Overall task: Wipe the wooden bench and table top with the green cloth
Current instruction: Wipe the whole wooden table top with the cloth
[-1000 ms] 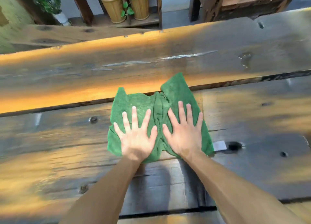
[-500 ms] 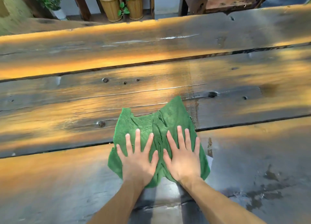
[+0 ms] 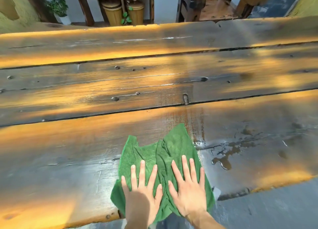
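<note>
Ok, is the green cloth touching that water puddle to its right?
Apart. The head view shows bare damp wood between the green cloth edge and the water puddle.

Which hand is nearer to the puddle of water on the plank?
Right. The right hand lies flat on the green cloth, on the side toward the puddle; the left hand lies flat beside it, farther off.

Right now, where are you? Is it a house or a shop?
I cannot say for sure. It looks like a rustic room, maybe a cafe or tea house: a big plank table, a heavy carved wooden chair, bamboo-look bins and a potted plant.
</note>
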`<act>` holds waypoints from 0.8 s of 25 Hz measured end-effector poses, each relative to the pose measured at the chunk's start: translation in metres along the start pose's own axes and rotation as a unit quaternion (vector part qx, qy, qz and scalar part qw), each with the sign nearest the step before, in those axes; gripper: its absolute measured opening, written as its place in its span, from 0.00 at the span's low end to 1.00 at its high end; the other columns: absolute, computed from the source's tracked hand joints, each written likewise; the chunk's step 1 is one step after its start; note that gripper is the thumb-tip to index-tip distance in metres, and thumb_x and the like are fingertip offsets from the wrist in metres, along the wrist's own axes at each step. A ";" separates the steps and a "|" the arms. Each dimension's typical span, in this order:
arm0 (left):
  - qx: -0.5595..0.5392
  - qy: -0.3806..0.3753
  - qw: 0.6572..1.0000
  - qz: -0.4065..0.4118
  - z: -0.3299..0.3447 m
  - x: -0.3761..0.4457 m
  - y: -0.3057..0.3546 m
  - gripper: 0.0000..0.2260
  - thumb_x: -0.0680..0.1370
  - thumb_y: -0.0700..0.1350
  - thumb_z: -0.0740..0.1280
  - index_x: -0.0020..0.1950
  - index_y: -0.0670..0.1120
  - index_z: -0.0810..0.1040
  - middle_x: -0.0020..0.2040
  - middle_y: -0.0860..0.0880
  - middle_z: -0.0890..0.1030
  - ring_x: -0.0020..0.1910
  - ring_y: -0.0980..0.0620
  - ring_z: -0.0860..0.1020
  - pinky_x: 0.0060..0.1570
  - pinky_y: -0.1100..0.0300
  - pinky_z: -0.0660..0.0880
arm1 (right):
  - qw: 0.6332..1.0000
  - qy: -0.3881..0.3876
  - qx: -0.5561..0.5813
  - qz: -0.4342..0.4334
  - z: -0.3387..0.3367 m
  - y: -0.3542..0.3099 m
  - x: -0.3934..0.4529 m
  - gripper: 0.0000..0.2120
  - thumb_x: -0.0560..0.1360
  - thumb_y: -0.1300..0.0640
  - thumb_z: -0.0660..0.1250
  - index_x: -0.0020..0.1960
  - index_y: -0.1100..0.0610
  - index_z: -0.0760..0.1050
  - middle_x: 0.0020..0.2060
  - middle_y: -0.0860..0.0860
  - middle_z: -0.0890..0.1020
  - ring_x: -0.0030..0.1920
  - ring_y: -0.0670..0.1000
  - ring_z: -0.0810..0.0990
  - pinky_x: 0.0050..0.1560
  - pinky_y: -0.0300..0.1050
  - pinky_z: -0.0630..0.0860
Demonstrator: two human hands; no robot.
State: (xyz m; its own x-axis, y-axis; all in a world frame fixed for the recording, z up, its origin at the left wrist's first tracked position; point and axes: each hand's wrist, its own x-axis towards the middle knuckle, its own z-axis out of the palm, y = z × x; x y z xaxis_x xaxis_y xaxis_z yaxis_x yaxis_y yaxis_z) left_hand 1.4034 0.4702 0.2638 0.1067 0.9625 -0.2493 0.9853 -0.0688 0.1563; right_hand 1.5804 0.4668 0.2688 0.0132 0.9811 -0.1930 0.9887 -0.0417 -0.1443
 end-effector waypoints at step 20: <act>-0.005 -0.021 0.998 -0.060 0.006 0.030 0.064 0.28 0.80 0.68 0.44 0.78 0.63 0.62 0.80 0.43 0.61 0.75 0.27 0.60 0.61 0.17 0.53 | 0.987 -0.048 0.020 0.152 -0.020 0.101 0.020 0.35 0.77 0.27 0.37 0.80 0.38 0.40 0.82 0.54 0.45 0.81 0.58 0.42 0.74 0.66 0.33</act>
State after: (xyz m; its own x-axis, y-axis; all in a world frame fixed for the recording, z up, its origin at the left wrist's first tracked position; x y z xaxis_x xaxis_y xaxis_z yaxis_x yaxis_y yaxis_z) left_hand 1.4709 0.4932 0.2607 -0.0056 0.9521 -0.3058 0.9900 0.0484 0.1326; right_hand 1.6839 0.4862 0.2697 0.2925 0.9000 -0.3233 0.9344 -0.3409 -0.1038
